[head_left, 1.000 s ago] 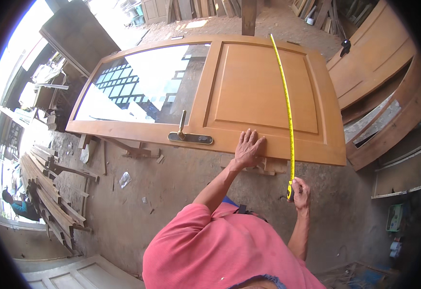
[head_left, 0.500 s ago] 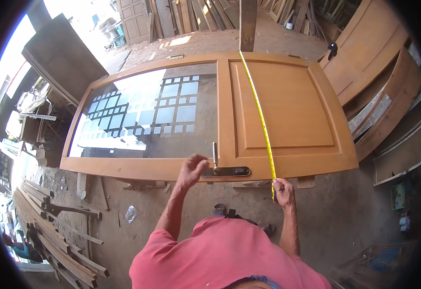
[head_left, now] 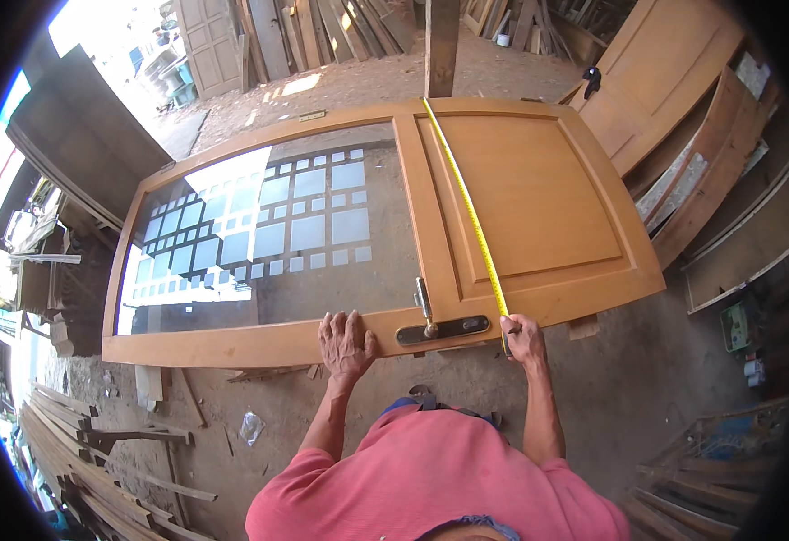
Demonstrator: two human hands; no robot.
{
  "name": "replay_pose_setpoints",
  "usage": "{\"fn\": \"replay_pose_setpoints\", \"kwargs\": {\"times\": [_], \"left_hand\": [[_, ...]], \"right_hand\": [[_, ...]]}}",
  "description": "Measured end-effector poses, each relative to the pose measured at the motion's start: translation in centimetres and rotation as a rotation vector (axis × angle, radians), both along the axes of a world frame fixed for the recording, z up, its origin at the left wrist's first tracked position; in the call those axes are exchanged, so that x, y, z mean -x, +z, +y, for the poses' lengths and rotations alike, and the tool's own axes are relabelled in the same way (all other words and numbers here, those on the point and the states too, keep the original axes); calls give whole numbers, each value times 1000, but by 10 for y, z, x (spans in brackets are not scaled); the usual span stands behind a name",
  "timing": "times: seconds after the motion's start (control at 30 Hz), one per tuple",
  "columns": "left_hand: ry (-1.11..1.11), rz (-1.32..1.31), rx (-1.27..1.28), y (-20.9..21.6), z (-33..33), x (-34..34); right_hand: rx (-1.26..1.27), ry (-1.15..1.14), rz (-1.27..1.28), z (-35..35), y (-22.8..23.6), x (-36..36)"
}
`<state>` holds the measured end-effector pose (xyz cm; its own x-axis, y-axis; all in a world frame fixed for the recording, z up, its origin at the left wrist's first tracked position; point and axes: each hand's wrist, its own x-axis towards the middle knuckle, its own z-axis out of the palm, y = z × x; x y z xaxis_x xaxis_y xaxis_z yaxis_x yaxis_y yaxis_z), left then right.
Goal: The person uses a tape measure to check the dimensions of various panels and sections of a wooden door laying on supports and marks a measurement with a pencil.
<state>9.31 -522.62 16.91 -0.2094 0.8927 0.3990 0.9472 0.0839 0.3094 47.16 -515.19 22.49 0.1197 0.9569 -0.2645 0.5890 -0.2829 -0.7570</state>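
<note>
A wooden door [head_left: 539, 194] lies flat in front of me, with a glass pane [head_left: 331, 293] in its left part and a raised wood panel on the right. Across that panel runs the yellow blade of a tape measure [head_left: 472, 216], from the far edge to the near one. My right hand [head_left: 527, 340] is closed on the tape at the near edge; its case is mostly hidden by the fingers. My left hand [head_left: 346, 347] rests flat, fingers spread, on the near rail, left of the dark lock plate and its lever handle [head_left: 430, 331].
A wooden post [head_left: 440, 54] stands at the far edge. More doors [head_left: 660, 77] and curved boards lean at the right. Long timber strips [head_left: 96, 469] lie at the lower left, and dark panels [head_left: 83, 135] stand at the left. Blocks [head_left: 149, 386] show under the door.
My left hand has come down from the air near the lever handle onto the near rail, its fingers spreading. The view has shifted and tilted; my right hand still grips the tape.
</note>
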Motion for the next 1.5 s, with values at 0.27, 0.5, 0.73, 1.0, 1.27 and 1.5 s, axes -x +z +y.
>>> {"fn": "replay_pose_setpoints", "kwargs": {"times": [0.27,0.5,0.73,1.0,1.27,1.5], "left_hand": [[0,-59,6,6,1,-1],[13,-106,-9,7,-4,2],[1,-111,-6,7,-3,3],[15,-118,27,7,-3,3],[16,-131,20,9,-3,6],[23,-123,38,11,-6,5]], "right_hand": [[-158,-5,-25,-6,-25,-6],[-72,-52,23,-5,-2,11],[-62,-43,83,1,8,23],[-61,-40,5,7,6,25],[-192,-13,-230,-15,-22,-5],[-188,-3,-290,-39,-13,-12]]}}
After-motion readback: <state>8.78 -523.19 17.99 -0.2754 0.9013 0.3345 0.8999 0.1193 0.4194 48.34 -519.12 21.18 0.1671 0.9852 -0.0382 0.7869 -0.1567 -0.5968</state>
